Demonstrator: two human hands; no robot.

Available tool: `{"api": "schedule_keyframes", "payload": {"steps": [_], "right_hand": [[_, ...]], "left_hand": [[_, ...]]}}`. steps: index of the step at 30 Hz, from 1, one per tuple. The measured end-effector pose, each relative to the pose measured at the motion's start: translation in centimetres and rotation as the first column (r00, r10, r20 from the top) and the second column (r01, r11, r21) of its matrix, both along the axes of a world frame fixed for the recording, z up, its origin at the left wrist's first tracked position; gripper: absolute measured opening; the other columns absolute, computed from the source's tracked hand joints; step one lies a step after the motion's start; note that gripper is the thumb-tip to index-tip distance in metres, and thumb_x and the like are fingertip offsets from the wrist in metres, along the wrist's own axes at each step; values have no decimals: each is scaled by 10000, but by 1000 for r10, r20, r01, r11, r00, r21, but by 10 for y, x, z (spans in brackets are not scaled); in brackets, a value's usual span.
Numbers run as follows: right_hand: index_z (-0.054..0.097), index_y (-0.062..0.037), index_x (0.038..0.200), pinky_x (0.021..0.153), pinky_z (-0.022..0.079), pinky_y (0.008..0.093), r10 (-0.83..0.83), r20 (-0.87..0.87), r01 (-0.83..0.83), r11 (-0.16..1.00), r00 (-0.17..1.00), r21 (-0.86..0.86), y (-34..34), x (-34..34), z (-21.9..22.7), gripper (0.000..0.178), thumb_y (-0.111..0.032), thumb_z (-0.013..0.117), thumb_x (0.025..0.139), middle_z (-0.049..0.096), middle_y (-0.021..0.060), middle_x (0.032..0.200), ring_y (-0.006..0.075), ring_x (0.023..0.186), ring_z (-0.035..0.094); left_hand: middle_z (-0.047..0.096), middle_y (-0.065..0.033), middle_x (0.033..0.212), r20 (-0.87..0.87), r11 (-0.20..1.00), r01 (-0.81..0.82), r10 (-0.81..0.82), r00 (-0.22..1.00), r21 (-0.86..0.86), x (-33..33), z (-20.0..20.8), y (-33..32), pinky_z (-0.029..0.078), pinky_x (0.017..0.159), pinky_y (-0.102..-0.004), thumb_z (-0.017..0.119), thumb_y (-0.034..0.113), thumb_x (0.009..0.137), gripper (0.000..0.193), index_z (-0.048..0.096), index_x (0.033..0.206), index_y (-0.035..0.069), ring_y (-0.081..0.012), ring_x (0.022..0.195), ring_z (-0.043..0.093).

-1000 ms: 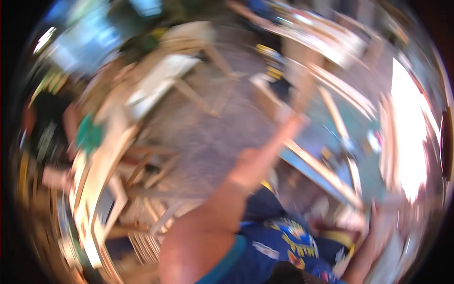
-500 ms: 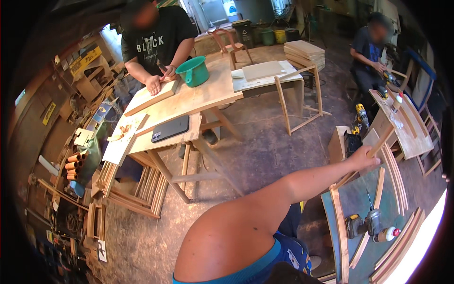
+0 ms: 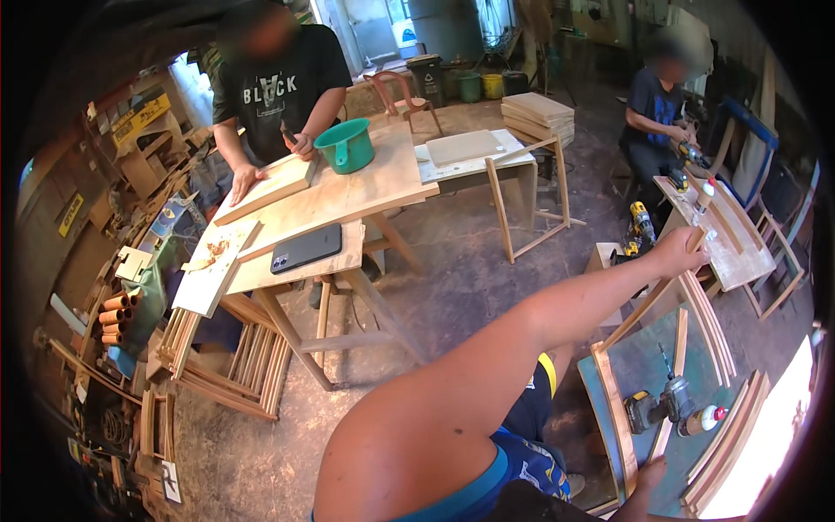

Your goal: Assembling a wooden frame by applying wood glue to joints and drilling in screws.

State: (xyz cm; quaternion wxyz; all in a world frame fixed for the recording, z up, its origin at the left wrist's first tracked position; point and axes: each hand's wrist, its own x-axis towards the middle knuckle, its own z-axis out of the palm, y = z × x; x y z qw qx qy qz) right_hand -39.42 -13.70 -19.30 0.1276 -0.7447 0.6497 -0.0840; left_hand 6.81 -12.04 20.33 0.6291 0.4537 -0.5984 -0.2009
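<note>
Past the far edge of the teal tabletop (image 3: 644,361) in view, the left hand (image 3: 683,252) has its fingers curled firmly round the upper end of a slim wooden slat (image 3: 639,306), the nearer of the 2 hands to it. From those fingers the slat's long axis slants down and leftward toward the far end of a wooden rail (image 3: 620,426) along the tabletop's left side; whether these 2 ends touch is unclear. Closer to the body, the right hand (image 3: 645,487) is at the near end of a short batten (image 3: 681,337); how far its fingers close on it cannot be told. Beside the batten lies a red-capped bottle (image 3: 696,424), contents hidden. Across the floor, a green plastic dipper (image 3: 352,150) stands on the plywood workbench (image 3: 391,183), and farther back are a green bucket (image 3: 470,87) and a yellow bucket (image 3: 492,86), their insides not visible
</note>
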Motion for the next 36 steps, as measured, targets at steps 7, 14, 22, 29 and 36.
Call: {"api": "schedule_keyframes", "payload": {"steps": [7,14,22,29,36], "right_hand": [[605,81,958,763,494,492,9,180,1,999,984,-55,-16,-11,25,418,-271,627,734,634,282,930,430,886,622],[481,-58,1274,512,481,304,-357,496,127,890,792,438,30,9,104,507,-199,593,800,595,104,790,167,594,571],[483,-36,1260,739,519,386,-81,337,45,992,938,115,36,22,82,484,-178,601,812,606,150,929,287,804,618],[623,-57,902,902,448,422,193,161,-134,939,968,-318,-33,63,126,129,-56,545,798,569,162,1008,328,1024,547],[560,-131,1286,1143,44,560,371,-882,-289,913,290,288,-140,101,130,411,-252,494,899,526,82,1329,256,1270,442]], "left_hand": [[652,-88,899,249,975,53,-108,963,215,15,9,-19,514,755,-327,648,236,837,302,632,1062,35,-167,807,633],[614,-66,882,-195,965,213,-182,964,151,-2,-18,-16,523,753,-284,652,140,858,365,504,1165,13,-159,796,634],[408,25,641,-320,972,227,-195,927,67,-7,-26,-18,392,513,-234,582,228,939,212,487,818,83,-66,546,389],[364,40,584,-322,973,223,-195,926,52,-9,-30,-20,329,464,-228,545,258,960,292,433,729,119,-61,485,339],[414,34,591,-369,981,194,-173,913,18,-11,-33,-18,331,448,-236,610,244,919,227,489,790,102,-62,485,370]]}}
